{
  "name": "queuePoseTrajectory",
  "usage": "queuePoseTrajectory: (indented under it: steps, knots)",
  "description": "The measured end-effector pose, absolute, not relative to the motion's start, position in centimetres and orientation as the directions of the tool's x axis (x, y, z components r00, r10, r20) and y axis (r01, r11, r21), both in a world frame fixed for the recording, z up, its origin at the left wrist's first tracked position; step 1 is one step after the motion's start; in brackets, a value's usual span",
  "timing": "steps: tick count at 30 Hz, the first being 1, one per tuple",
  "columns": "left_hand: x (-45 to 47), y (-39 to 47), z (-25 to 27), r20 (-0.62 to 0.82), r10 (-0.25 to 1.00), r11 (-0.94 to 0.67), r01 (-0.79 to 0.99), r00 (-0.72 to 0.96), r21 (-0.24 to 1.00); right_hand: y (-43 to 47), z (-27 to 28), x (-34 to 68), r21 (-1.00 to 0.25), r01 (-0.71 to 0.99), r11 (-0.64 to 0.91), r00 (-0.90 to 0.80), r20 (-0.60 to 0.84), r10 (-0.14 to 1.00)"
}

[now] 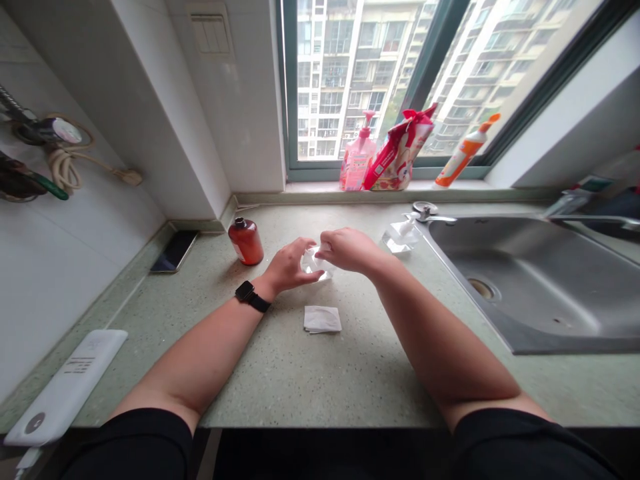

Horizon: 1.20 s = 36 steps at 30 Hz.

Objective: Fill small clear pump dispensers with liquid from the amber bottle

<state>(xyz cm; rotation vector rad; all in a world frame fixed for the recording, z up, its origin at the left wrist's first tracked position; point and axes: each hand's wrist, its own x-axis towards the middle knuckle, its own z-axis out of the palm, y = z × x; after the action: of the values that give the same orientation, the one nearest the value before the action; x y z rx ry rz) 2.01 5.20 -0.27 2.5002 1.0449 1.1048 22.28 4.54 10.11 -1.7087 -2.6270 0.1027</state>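
At the middle of the counter, a clear, glassy square-looking bottle (315, 265) is partly covered by my hands. My left hand (291, 262), with a black watch on its wrist, curves its thumb and fingers around the bottle's sides. Over the bottle's top, my right hand (346, 248) is closed with its fingers bent in; what they pinch is hidden. A folded white tissue (323, 319) lies on the counter in front of the bottle. To the left stands an uncapped reddish-brown bottle (246, 241). A clear pump bottle (401, 237) is to the right, beside the sink.
The steel sink (545, 343) takes up the right side. A phone (175, 252) and a white power bank (70, 383) lie on the left. On the windowsill are a pink pump bottle (357, 162), a red-and-white bag (403, 153) and an orange bottle (461, 159).
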Motion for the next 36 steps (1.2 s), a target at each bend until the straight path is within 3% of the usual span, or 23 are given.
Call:
queuePoseTrajectory:
  steps: [13,25,31,36]
  knots:
    - [1.6,5.4,-0.2,0.537,0.707,-0.706,0.501,0.460,0.501,4.9,9.1,23.3,-0.206,0.806,0.555,-0.571,-0.020,0.821]
    - [1.6,5.4,-0.8,0.538,0.693,-0.720,0.490,0.479,0.491,5.4,10.3,25.8,-0.244,0.892,0.381,-0.394,-0.005,0.919]
    - [1.5,5.5,-0.9,0.542,0.684,-0.729,0.480,0.488,0.489,4.9,10.0,24.6,-0.319,0.851,0.416,-0.445,-0.018,0.896]
    - [1.5,5.5,-0.8,0.538,0.690,-0.724,0.476,0.485,0.499,5.4,9.3,24.3,-0.304,0.853,0.424,-0.432,0.045,0.901]
